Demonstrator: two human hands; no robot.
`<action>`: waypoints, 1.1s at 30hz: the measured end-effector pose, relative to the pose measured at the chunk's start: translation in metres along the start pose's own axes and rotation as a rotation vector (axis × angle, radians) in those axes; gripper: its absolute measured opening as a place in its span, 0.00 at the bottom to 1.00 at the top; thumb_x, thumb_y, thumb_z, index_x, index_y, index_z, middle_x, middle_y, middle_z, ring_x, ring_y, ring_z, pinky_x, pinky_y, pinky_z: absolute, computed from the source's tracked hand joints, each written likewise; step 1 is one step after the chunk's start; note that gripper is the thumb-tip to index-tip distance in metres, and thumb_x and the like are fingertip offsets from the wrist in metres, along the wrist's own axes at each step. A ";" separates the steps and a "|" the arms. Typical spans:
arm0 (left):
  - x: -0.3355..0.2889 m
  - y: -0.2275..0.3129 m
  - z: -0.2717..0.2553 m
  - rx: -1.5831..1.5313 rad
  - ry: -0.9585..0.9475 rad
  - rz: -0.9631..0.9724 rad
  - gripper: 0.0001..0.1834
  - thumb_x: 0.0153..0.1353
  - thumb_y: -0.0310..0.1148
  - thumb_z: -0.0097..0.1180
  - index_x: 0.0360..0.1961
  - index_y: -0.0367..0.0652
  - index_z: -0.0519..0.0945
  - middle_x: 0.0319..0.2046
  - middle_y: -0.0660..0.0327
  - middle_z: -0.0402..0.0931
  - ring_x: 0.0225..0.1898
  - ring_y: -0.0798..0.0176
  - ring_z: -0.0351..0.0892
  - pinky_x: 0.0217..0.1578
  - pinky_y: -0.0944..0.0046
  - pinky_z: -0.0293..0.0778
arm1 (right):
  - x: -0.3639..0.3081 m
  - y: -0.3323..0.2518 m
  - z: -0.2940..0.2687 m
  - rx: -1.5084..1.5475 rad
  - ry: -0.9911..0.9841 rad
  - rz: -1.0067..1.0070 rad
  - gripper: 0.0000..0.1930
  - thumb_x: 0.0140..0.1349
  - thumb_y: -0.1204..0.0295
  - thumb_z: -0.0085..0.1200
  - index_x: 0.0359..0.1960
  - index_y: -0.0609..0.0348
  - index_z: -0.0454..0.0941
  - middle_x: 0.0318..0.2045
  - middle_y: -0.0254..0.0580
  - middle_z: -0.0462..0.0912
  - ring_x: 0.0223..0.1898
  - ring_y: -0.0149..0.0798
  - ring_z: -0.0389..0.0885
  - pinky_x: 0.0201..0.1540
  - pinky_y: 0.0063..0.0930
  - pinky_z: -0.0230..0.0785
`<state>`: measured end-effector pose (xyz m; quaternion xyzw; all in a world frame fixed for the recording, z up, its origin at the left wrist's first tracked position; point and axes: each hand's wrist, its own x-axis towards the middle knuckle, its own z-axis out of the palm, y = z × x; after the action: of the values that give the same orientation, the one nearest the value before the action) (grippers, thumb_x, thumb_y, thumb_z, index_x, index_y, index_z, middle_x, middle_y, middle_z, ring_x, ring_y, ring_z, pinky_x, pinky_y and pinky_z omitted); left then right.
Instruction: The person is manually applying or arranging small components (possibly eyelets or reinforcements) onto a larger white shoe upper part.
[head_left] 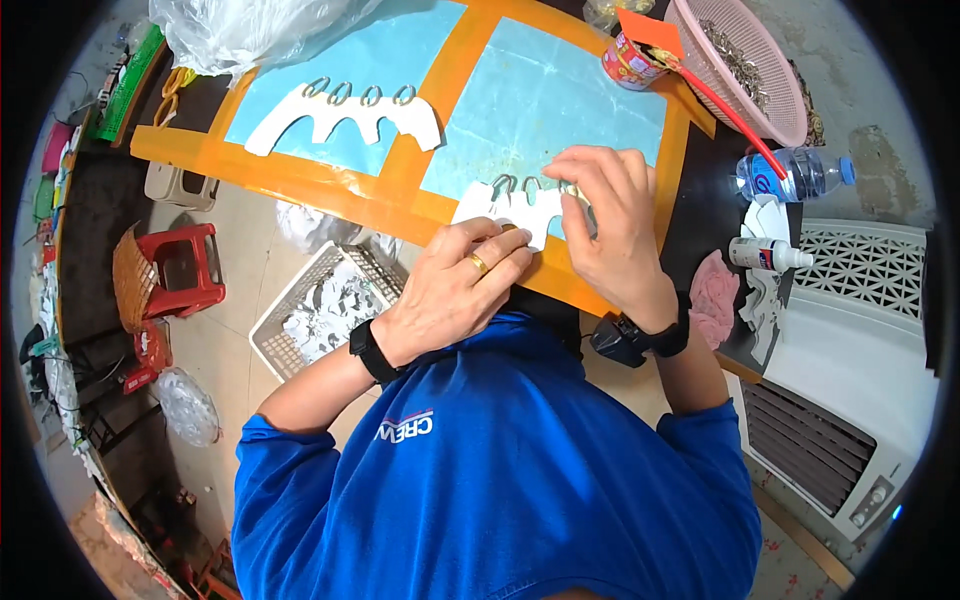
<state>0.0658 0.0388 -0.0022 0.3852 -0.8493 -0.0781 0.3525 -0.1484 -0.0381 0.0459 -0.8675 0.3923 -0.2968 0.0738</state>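
Observation:
A white scalloped piece (508, 207), with metal rings (531, 184) along its far edge, lies at the near side of the table in front of me. My left hand (455, 272) has its fingers bent over the near edge of this piece, holding it down. At its right end, my right hand (618, 228) brings thumb and forefinger together around a metal ring, which the fingers partly cover. A second white scalloped piece (345, 113) lies farther left, with several metal rings standing along its far edge.
Orange tape (310, 203) borders the blue table covering (560, 95). A pink basket (790, 110) of small metal parts, a red tub (630, 65) and a water bottle (795, 176) stand at right. A plastic bag (250, 35) lies far left; a crate (270, 345) of white scraps sits below.

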 end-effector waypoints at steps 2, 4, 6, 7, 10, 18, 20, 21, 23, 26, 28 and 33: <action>-0.001 0.000 -0.004 0.011 0.052 0.009 0.29 0.52 0.21 0.69 0.58 0.43 0.83 0.59 0.58 0.82 0.57 0.49 0.79 0.58 0.52 0.76 | 0.003 -0.001 0.003 0.037 0.000 -0.007 0.13 0.63 0.80 0.58 0.47 0.51 0.84 0.48 0.32 0.83 0.53 0.43 0.76 0.57 0.44 0.61; -0.005 -0.002 -0.010 0.040 0.141 0.010 0.28 0.52 0.24 0.69 0.58 0.43 0.82 0.57 0.59 0.82 0.56 0.49 0.80 0.58 0.53 0.75 | 0.004 -0.002 0.006 0.069 -0.007 -0.017 0.11 0.63 0.79 0.61 0.46 0.51 0.84 0.47 0.32 0.84 0.52 0.43 0.76 0.57 0.43 0.61; -0.003 -0.009 -0.020 -0.034 0.207 -0.158 0.24 0.53 0.17 0.67 0.53 0.42 0.83 0.53 0.57 0.83 0.53 0.47 0.80 0.55 0.53 0.75 | 0.006 -0.002 0.008 0.057 -0.016 -0.038 0.10 0.63 0.79 0.63 0.44 0.52 0.85 0.46 0.33 0.84 0.52 0.43 0.76 0.57 0.42 0.61; -0.003 -0.015 -0.026 -0.014 0.209 -0.238 0.23 0.55 0.16 0.66 0.53 0.42 0.84 0.50 0.57 0.83 0.52 0.47 0.80 0.54 0.53 0.75 | 0.007 -0.003 0.009 0.052 -0.021 -0.048 0.09 0.63 0.79 0.64 0.44 0.52 0.85 0.45 0.33 0.84 0.52 0.43 0.76 0.57 0.42 0.62; 0.001 -0.031 -0.034 0.040 0.184 -0.318 0.21 0.59 0.16 0.66 0.53 0.42 0.84 0.44 0.56 0.83 0.49 0.47 0.81 0.50 0.53 0.76 | 0.006 -0.003 0.013 0.056 -0.047 -0.079 0.07 0.63 0.78 0.64 0.42 0.53 0.86 0.44 0.33 0.84 0.52 0.43 0.77 0.58 0.42 0.62; 0.037 -0.028 -0.034 -0.240 0.110 -0.523 0.19 0.66 0.20 0.65 0.58 0.42 0.85 0.41 0.58 0.85 0.33 0.61 0.81 0.36 0.61 0.79 | 0.010 -0.012 0.021 0.078 -0.041 -0.033 0.09 0.59 0.75 0.69 0.41 0.52 0.86 0.42 0.32 0.85 0.52 0.41 0.78 0.58 0.43 0.63; 0.037 -0.031 -0.028 -0.188 0.083 -0.504 0.20 0.66 0.21 0.65 0.59 0.43 0.84 0.43 0.57 0.86 0.35 0.60 0.84 0.36 0.60 0.80 | 0.010 -0.012 0.024 0.079 -0.045 -0.027 0.09 0.58 0.75 0.70 0.41 0.52 0.86 0.42 0.32 0.84 0.52 0.41 0.77 0.58 0.43 0.63; 0.036 -0.032 -0.025 -0.163 0.070 -0.495 0.21 0.66 0.21 0.65 0.60 0.44 0.84 0.43 0.56 0.87 0.36 0.60 0.85 0.37 0.60 0.81 | 0.009 -0.013 0.025 0.072 -0.053 -0.019 0.10 0.58 0.74 0.71 0.41 0.52 0.86 0.41 0.32 0.84 0.52 0.42 0.77 0.58 0.43 0.63; 0.038 -0.032 -0.025 -0.153 0.060 -0.473 0.22 0.66 0.21 0.65 0.60 0.45 0.84 0.43 0.56 0.88 0.35 0.58 0.86 0.37 0.59 0.82 | 0.009 -0.014 0.025 0.051 -0.059 0.000 0.10 0.57 0.74 0.71 0.40 0.52 0.87 0.41 0.32 0.83 0.52 0.42 0.77 0.58 0.43 0.62; 0.039 -0.031 -0.025 -0.129 0.025 -0.497 0.22 0.66 0.23 0.65 0.61 0.46 0.83 0.41 0.57 0.89 0.35 0.58 0.87 0.37 0.58 0.83 | 0.009 -0.015 0.024 0.030 -0.058 0.025 0.08 0.57 0.74 0.72 0.39 0.52 0.87 0.41 0.32 0.83 0.52 0.42 0.76 0.58 0.43 0.62; 0.042 -0.031 -0.026 -0.126 -0.006 -0.528 0.22 0.66 0.24 0.65 0.62 0.46 0.83 0.40 0.58 0.90 0.34 0.57 0.88 0.38 0.59 0.83 | 0.008 -0.014 0.024 0.032 -0.069 0.033 0.07 0.57 0.73 0.72 0.37 0.52 0.88 0.41 0.32 0.83 0.52 0.42 0.76 0.59 0.44 0.61; 0.051 -0.033 -0.033 -0.218 -0.086 -0.660 0.24 0.66 0.25 0.65 0.63 0.47 0.81 0.40 0.60 0.90 0.35 0.58 0.89 0.39 0.59 0.84 | 0.010 -0.014 0.025 0.078 -0.078 0.094 0.06 0.57 0.73 0.72 0.36 0.53 0.88 0.39 0.32 0.83 0.51 0.43 0.76 0.59 0.43 0.61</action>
<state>0.0843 -0.0158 0.0365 0.5955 -0.6798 -0.2941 0.3112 -0.1197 -0.0386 0.0357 -0.8554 0.4178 -0.2739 0.1367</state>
